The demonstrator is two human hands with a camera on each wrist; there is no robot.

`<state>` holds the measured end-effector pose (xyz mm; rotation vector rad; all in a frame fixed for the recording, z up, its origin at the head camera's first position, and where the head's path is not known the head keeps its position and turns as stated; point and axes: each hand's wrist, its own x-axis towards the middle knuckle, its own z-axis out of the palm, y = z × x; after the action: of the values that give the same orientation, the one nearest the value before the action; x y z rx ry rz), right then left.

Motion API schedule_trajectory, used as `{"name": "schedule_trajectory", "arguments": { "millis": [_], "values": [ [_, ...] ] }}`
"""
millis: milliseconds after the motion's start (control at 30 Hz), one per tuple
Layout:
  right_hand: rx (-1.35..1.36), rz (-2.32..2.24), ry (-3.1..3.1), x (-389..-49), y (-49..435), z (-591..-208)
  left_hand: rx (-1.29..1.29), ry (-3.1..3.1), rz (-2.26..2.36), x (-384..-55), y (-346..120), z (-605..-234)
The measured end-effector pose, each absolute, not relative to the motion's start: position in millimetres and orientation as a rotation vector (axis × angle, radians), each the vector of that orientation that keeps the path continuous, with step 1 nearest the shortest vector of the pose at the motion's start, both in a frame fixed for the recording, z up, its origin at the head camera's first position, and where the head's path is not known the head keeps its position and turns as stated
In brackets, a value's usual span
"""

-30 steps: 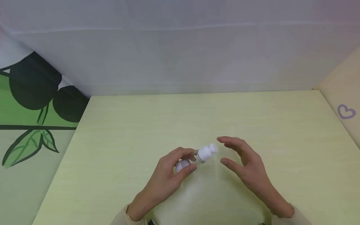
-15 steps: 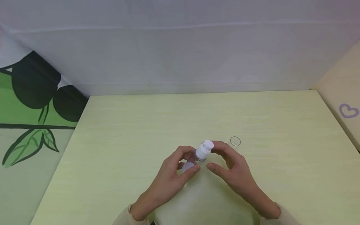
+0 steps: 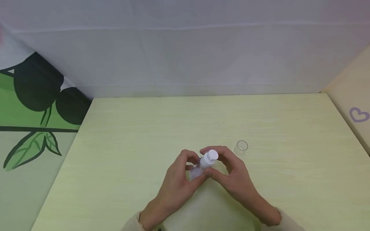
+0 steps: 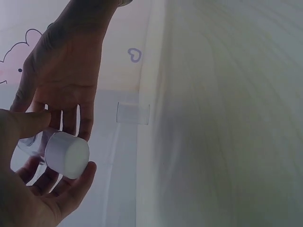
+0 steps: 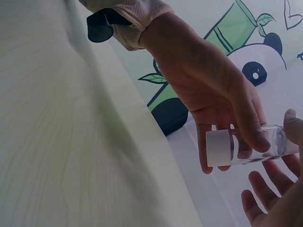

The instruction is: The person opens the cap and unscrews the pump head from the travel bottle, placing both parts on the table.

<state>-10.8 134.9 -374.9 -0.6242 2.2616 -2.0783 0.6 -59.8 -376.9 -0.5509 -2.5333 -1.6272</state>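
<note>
— Where's the small pump bottle (image 3: pixel 203 165) right now?

— Between your two hands, lifted off the worktop (image 3: pixel 121 134) and tilted. Your left hand (image 3: pixel 176 183) has thumb and fingers curled round its clear lower body; your right hand (image 3: pixel 231 175) is closed on the upper end, fingertips pinching at the white pump head (image 3: pixel 212 155).

— How will it handle?

— Light, I'd judge, and rigid. The body (image 5: pixel 258 146) is smooth, see-through plastic, a plain cylinder, so it could slip or spin in your fingers. The white base cap (image 4: pixel 67 154) is matte and flat-ended. It looks a surer hold than the clear wall.

— So where do I hold?

— Keep your left hand low, round the body near that white cap. Take the neck collar with your right, not the tip of the head, which probably gives when pressed.

— Anything near my right hand?

— A small clear cap (image 3: pixel 241 146), a thin-walled cylinder, stands on the worktop just beyond your right fingers. It's apart from them, easy to miss and easy to knock over.
</note>
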Motion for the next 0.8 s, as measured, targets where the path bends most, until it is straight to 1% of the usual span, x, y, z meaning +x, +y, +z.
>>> {"name": "schedule_trajectory", "arguments": {
  "millis": [200, 400, 567, 800],
  "values": [
    [-0.541, -2.074, 2.255, -7, 130, -369, -0.521, -2.519, -1.572, 3, -60, -375],
    [-0.543, -2.098, 2.267, -6, 131, -368, -0.511, -2.538, -1.59, 3, -60, -372],
    [-0.624, -2.125, 2.265, -5, 133, -370, -0.569, -2.535, -1.596, 2, -62, -372],
    [-0.888, -2.193, 2.22, -7, 135, -373, -0.747, -2.491, -1.582, -1, -70, -371]
  ]
}}
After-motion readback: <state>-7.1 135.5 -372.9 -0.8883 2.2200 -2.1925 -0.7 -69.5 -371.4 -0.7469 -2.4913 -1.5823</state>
